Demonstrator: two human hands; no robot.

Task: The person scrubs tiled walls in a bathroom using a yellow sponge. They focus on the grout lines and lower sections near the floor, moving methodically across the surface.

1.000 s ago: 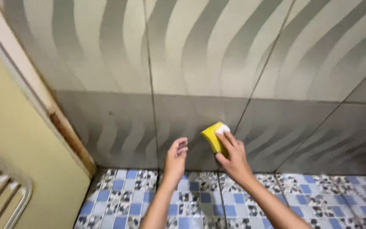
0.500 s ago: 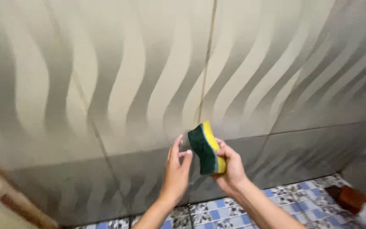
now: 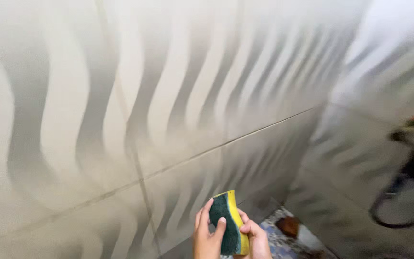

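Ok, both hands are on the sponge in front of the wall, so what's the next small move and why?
Probably turn the sponge so its green face meets the tiled wall: the left hand and right hand hold it clear of the tiles, green side toward the camera.

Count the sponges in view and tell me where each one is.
1. A yellow sponge with a green scouring side, low in the middle, held between the left hand and the right hand before the wavy-patterned tiled wall.
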